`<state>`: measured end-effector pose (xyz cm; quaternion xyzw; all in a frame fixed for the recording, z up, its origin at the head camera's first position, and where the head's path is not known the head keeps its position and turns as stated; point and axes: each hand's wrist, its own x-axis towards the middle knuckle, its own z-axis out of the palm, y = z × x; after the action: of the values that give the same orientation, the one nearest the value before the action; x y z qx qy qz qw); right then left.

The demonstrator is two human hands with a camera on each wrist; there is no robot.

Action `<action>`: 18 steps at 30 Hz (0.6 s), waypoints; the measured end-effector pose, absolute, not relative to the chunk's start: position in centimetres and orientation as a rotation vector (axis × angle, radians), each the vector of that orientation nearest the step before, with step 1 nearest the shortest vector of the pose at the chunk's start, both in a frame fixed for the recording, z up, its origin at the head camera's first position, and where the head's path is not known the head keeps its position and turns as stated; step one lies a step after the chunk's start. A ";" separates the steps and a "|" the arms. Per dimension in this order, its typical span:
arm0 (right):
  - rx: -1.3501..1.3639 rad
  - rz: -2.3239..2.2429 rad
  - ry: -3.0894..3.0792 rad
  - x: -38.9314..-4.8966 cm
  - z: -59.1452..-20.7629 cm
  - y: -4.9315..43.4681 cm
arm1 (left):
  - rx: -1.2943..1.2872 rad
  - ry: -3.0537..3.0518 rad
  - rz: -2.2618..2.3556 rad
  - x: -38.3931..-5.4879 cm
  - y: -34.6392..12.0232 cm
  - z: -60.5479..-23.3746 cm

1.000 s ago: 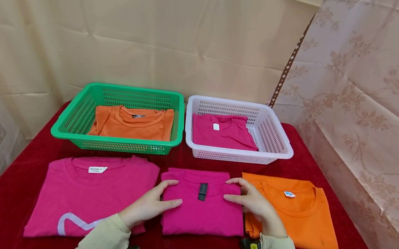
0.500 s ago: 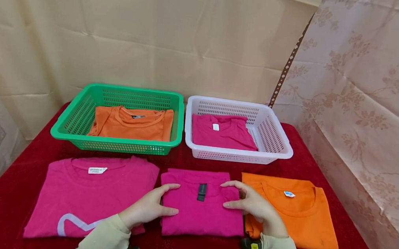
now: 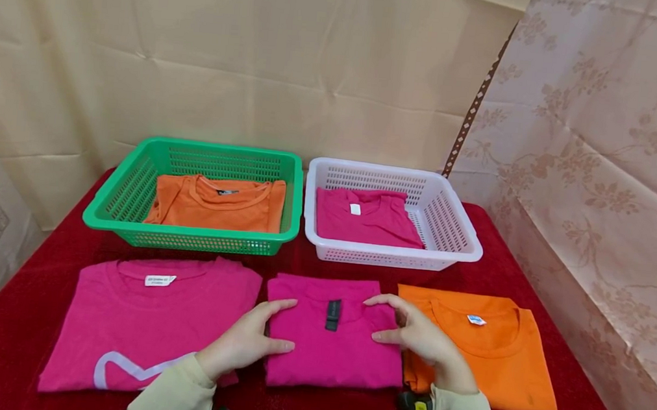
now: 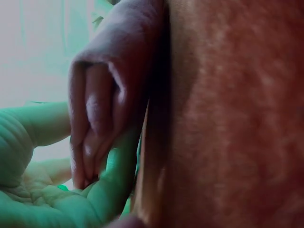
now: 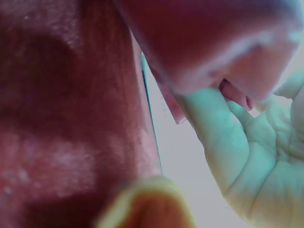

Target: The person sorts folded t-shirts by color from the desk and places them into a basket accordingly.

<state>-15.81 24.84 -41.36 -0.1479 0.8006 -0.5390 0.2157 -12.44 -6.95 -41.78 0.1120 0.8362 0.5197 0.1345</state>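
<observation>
A folded magenta T-shirt [image 3: 333, 355] with a dark neck label lies between my two hands in the head view. My left hand [image 3: 241, 344] grips its left edge, thumb and index finger on top. Fingers [image 4: 111, 185] reach under the layered fold [image 4: 97, 102] in the left wrist view. On the opposite edge my right hand [image 3: 425, 337] holds the shirt in the same way, thumb and index finger over the top. The right wrist view shows a finger [image 5: 216, 130] tucked beneath the shirt's edge [image 5: 213, 38], close over the red tablecloth [image 5: 71, 142].
A larger pink T-shirt [image 3: 148, 319] with a pale outline print lies at left, an orange T-shirt [image 3: 490, 362] at right. Behind them stand a green basket [image 3: 196, 242] holding an orange shirt [image 3: 222, 209] and a white basket [image 3: 388, 258] holding a pink shirt [image 3: 362, 224].
The middle shirt's far edge has risen slightly and shifted a little. Both hands stay at its sides, with only small thumb and finger movements.
</observation>
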 end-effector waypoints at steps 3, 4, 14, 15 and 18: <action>-0.444 -1.476 2.273 -15.6 -40.8 24.8 | 0.305 2.454 1.513 -12.2 -6.9 -41.2; -0.445 -1.473 2.287 -15.6 -40.6 24.8 | 0.302 2.459 1.520 -12.2 -6.9 -41.0; -0.491 -1.492 2.327 -15.5 -38.7 24.8 | 0.352 2.441 1.557 -12.0 -7.3 -38.3; -0.487 -1.494 2.326 -15.5 -38.5 24.8 | 0.360 2.442 1.555 -12.0 -7.4 -38.1; -0.461 -1.492 2.329 -15.5 -37.8 24.8 | 0.392 2.457 1.542 -12.0 -7.6 -37.4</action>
<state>-15.53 24.79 -37.84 -0.1620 0.8188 -0.5246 0.1677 -12.03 -7.60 -37.39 0.1331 0.8346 0.5238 0.1068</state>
